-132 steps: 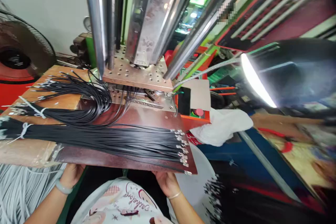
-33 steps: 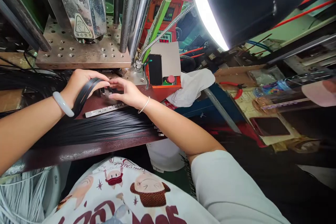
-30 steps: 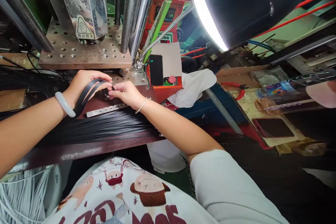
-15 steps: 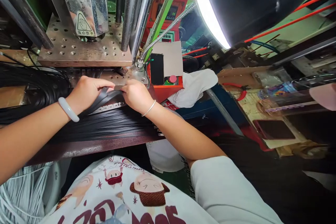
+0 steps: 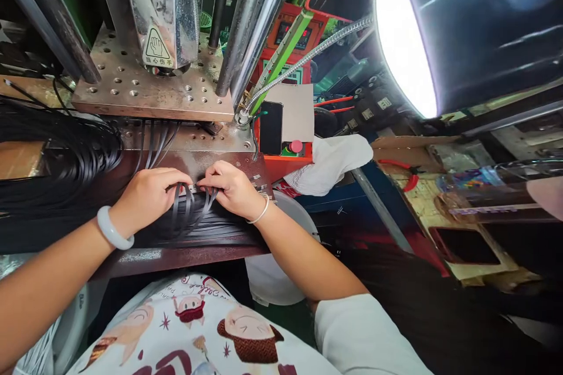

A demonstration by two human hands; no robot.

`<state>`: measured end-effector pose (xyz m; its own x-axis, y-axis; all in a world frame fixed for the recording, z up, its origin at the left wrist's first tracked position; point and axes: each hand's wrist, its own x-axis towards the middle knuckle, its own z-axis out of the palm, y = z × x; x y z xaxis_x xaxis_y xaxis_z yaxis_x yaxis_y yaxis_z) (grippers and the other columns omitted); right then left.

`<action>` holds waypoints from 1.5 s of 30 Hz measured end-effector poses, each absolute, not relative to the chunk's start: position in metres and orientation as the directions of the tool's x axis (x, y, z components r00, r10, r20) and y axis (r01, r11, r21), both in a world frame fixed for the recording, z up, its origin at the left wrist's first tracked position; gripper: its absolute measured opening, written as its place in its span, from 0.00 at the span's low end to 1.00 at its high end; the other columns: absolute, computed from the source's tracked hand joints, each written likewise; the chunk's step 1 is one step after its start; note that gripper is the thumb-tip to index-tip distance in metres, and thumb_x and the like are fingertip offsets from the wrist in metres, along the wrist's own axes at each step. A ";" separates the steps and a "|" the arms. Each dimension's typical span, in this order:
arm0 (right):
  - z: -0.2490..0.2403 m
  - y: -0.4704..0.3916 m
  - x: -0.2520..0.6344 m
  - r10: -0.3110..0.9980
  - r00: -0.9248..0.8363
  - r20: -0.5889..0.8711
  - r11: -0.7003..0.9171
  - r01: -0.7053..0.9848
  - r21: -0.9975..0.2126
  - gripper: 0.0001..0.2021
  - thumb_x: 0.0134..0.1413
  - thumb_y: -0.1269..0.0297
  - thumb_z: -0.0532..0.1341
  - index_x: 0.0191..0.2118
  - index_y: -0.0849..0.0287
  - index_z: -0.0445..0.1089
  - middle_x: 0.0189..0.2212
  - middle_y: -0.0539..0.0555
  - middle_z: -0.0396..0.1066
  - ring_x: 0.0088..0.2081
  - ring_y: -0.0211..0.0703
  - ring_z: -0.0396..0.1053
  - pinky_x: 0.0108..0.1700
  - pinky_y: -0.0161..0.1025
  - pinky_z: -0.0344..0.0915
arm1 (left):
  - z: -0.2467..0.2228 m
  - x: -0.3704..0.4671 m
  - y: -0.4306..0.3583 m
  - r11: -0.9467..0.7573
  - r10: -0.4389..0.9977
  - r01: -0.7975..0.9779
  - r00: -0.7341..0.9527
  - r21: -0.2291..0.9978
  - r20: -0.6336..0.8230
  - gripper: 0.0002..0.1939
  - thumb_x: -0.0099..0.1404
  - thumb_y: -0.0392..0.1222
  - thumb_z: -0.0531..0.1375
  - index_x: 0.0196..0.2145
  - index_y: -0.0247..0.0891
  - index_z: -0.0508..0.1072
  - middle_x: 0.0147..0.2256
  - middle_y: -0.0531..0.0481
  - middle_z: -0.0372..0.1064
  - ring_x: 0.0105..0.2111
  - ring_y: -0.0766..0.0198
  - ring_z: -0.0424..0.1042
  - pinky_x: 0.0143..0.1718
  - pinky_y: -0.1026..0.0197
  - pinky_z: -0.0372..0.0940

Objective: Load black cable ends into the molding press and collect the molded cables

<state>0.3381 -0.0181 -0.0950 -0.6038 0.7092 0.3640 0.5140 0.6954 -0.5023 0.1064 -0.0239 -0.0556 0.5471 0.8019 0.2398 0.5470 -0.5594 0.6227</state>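
Coil (image 5: 90,152): black cables lay looped in a thick heap at the far left of the maroon bench (image 5: 132,263).
Press plate (image 5: 153,102): I saw it standing above the bench behind the hands, drilled with holes, a hand-warning sticker (image 5: 157,48) on the housing over it.
Strands under the plate (image 5: 153,140): a few dark lengths ran out below its front edge.
Left hand (image 5: 149,193): thumb and fingers pinched together on thin black strands; a pale bangle (image 5: 115,228) circled the wrist.
Held strands (image 5: 187,205): these hung from both sets of fingertips over the front of the bench, their lower parts blurred, so I could not tell where they ended.
Flat bundle (image 5: 233,229): more black cables stretched along the bench below the hands.
Right hand (image 5: 233,187): fingertips closed on the strands too, near the left hand but apart from it.
Phone (image 5: 271,128): it rested on the orange control box, just beside a pink button (image 5: 295,146).
Cloth (image 5: 336,161): white, crumpled, touching the box.
Lamp (image 5: 409,35): lit, at upper right.
Pliers (image 5: 412,180): red-handled, well apart from the hands.
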 end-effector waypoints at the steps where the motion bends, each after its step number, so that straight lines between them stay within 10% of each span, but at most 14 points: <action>1: -0.095 -0.019 0.338 0.696 -0.614 0.372 0.710 0.513 -0.482 0.14 0.58 0.78 0.58 0.41 0.59 0.79 0.34 0.55 0.70 0.38 0.43 0.67 0.42 0.39 0.66 | -0.057 0.106 -0.024 -0.563 0.802 0.535 0.537 0.629 0.261 0.15 0.67 0.39 0.52 0.37 0.39 0.80 0.37 0.47 0.80 0.37 0.60 0.77 0.44 0.60 0.70; 8: -0.099 -0.026 0.335 0.646 -0.689 0.328 0.763 0.577 -0.290 0.13 0.59 0.78 0.57 0.43 0.61 0.77 0.38 0.58 0.70 0.39 0.47 0.64 0.44 0.43 0.64 | -0.065 0.108 -0.021 -0.676 0.732 0.545 0.572 0.496 0.370 0.15 0.68 0.36 0.51 0.37 0.39 0.79 0.36 0.48 0.80 0.36 0.61 0.77 0.42 0.60 0.69; 18: -0.094 -0.042 0.343 0.719 -0.373 0.587 0.666 0.612 -0.426 0.20 0.59 0.80 0.50 0.47 0.58 0.75 0.45 0.61 0.71 0.40 0.40 0.72 0.39 0.38 0.73 | -0.064 0.119 -0.037 -0.842 0.508 0.534 0.733 0.081 0.451 0.20 0.71 0.31 0.47 0.33 0.37 0.78 0.35 0.44 0.80 0.33 0.58 0.76 0.37 0.55 0.67; 26: -0.085 -0.036 0.347 0.727 -0.385 0.569 0.681 0.504 -0.531 0.12 0.61 0.74 0.55 0.39 0.56 0.76 0.34 0.54 0.78 0.36 0.42 0.74 0.43 0.43 0.73 | -0.066 0.100 -0.036 -0.696 0.717 0.577 0.532 0.428 0.450 0.15 0.70 0.33 0.52 0.41 0.36 0.80 0.45 0.44 0.77 0.44 0.61 0.77 0.47 0.62 0.71; 32: -0.084 -0.037 0.351 0.686 -0.314 0.656 0.657 0.655 -0.373 0.19 0.56 0.80 0.54 0.43 0.56 0.78 0.35 0.55 0.75 0.36 0.43 0.69 0.40 0.44 0.67 | -0.056 0.095 -0.031 -0.666 0.745 0.588 0.488 0.460 0.455 0.14 0.70 0.36 0.55 0.38 0.37 0.81 0.37 0.49 0.80 0.40 0.60 0.77 0.50 0.59 0.70; 36: -0.086 -0.037 0.349 0.734 -0.301 0.609 0.643 0.595 -0.481 0.17 0.55 0.80 0.55 0.41 0.58 0.77 0.31 0.53 0.76 0.34 0.42 0.70 0.39 0.41 0.69 | -0.057 0.097 -0.030 -0.616 0.786 0.570 0.481 0.544 0.388 0.13 0.67 0.35 0.55 0.37 0.36 0.81 0.38 0.50 0.80 0.37 0.63 0.78 0.45 0.63 0.71; 45: -0.089 -0.035 0.349 0.824 -0.345 0.450 0.567 0.540 -0.622 0.12 0.57 0.76 0.57 0.37 0.57 0.78 0.32 0.52 0.79 0.34 0.41 0.75 0.42 0.38 0.71 | -0.063 0.099 -0.031 -0.742 0.654 0.631 0.610 0.226 0.447 0.14 0.69 0.33 0.53 0.35 0.36 0.79 0.34 0.50 0.80 0.33 0.57 0.77 0.43 0.51 0.66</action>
